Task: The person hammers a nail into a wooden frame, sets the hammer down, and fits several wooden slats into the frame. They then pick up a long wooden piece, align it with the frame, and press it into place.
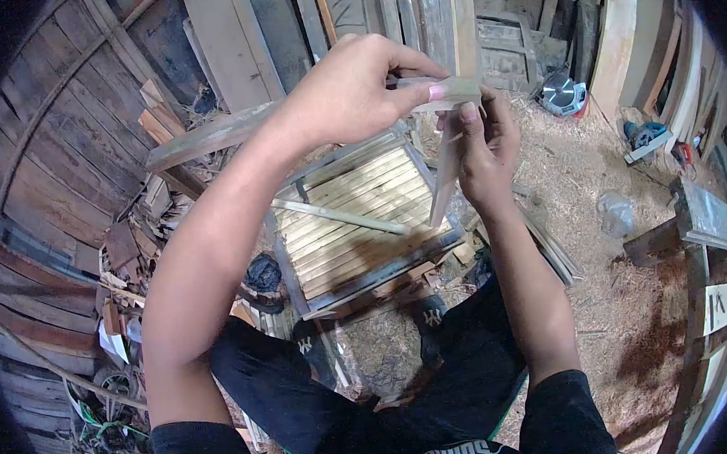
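Observation:
My left hand [362, 88] pinches a pale piece of wood [460, 90], its thumb flat along the near face. My right hand [490, 146] closes round a wooden strip [445, 183] that slants down toward the slatted wooden stand below. At the top, the strip's end meets the piece in my left hand, forming a corner. A thick wooden bar [214, 138] shows behind my left forearm, which hides part of it. Beneath my hands, the slatted wooden stand [357, 253] has a loose thin stick [342, 216] lying across it.
A circular saw [562, 95] and a blue power tool [646, 138] sit on the sawdust-covered floor at right. Boards [237, 46] lean against the back wall. Wood offcuts [124, 244] are piled at left, and a wooden bench [708, 215] stands at right.

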{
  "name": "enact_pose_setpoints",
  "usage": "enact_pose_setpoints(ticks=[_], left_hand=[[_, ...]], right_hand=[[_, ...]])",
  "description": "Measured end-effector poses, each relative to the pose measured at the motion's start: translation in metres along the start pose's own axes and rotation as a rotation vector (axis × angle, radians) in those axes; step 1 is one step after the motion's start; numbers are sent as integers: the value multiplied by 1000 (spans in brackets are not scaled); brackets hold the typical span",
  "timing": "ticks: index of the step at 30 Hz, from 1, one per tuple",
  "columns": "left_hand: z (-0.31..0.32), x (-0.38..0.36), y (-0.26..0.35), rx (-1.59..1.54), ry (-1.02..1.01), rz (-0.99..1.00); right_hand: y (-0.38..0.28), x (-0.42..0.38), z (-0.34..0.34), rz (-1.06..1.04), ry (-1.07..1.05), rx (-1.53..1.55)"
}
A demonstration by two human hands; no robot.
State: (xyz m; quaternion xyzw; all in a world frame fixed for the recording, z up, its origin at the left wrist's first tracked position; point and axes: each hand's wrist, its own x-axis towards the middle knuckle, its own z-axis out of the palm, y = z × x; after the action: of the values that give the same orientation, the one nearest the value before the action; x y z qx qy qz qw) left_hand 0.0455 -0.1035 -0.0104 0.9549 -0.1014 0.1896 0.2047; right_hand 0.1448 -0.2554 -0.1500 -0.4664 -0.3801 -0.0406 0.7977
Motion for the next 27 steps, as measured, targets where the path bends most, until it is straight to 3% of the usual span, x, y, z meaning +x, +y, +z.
enact_pose_setpoints(ticks=[3, 5, 9, 12, 14, 18, 21, 24, 27], left_hand=[[-1, 0, -3, 13, 21, 34], [-9, -1, 2, 16, -56, -64], [-19, -12, -6, 87, -64, 7], [-35, -32, -3, 136, -154, -148], [-41, -55, -22, 203, -31, -54], [-59, -99, -40, 341, 14, -84], [-66, -116, -41, 426, 53, -135], [-66, -119, -34, 588, -31, -282], [-65, -126, -43, 633, 104, -142]], right_hand=[[1, 1, 0, -3, -8, -28], [2, 2, -1, -19, -17, -52], [2, 2, -1, -41, -11, -58], [7, 1, -2, -21, -9, -46], [8, 1, -4, -4, -11, -45], [9, 3, -4, -18, -23, -23], [9, 1, 1, -11, 0, 1], [8, 1, 0, 10, 5, -61], [14, 3, -3, 12, 25, 27]])
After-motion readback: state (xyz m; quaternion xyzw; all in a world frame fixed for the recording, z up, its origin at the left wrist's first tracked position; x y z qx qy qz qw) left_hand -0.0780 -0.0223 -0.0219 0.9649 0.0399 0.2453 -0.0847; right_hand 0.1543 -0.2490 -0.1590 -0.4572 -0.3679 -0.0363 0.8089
